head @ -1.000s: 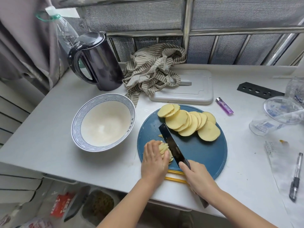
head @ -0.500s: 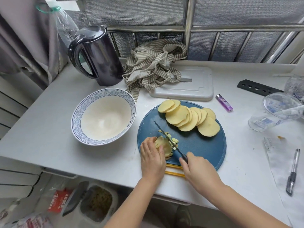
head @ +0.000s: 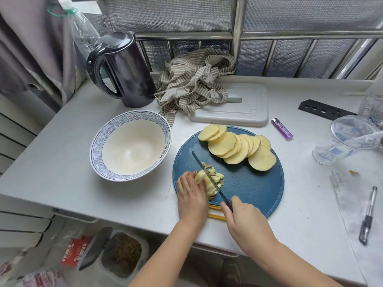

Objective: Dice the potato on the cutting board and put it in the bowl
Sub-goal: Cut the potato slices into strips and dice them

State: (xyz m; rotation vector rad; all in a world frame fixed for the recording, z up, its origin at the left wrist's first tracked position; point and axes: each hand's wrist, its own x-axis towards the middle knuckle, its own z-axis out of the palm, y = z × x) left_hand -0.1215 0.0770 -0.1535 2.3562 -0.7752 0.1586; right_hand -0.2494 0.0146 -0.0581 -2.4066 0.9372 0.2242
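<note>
On the cutting board (head: 248,187): left hand (head: 191,193) holds potato stack (head: 202,179) steady beside the cut.
Cut: right hand (head: 246,220) grips knife (head: 209,177), pressing through.

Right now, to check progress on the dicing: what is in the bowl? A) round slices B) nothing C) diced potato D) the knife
B: the bowl shows only its bare white inside; the diced potato and the round slices all lie on the cutting board.
</note>
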